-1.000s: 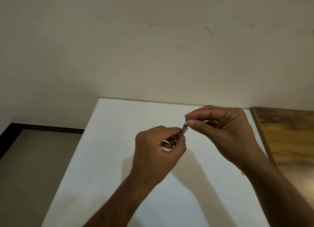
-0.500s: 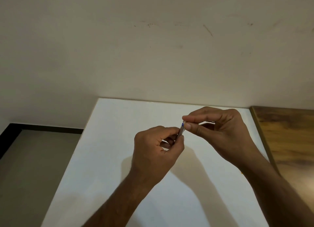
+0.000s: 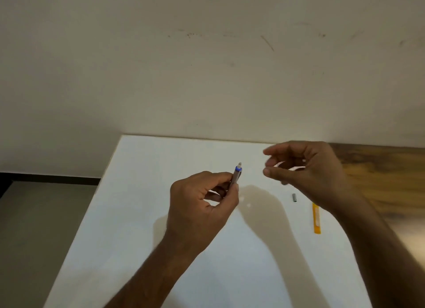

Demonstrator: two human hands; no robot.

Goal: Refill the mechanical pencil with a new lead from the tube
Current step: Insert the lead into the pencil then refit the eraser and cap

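Note:
My left hand [image 3: 202, 201] grips a grey mechanical pencil [image 3: 236, 175] and holds it upright over the white table [image 3: 142, 215]. A blue ring and a small white eraser show at the pencil's top end. My right hand [image 3: 308, 169] hovers to the right of the pencil, apart from it and blurred, fingers curled and spread with nothing visible between them. A small grey cap [image 3: 294, 197] lies on the table below that hand. An orange lead tube [image 3: 316, 218] lies flat a little further right, partly behind my right wrist.
The white table meets a plain wall at the back. A dark wooden surface [image 3: 379, 169] adjoins it on the right. On the left the table edge drops to a grey floor [image 3: 34, 227].
My right hand has let go of the pencil's top and drawn away to the right. The eraser end, the grey cap and the orange tube have come into sight.

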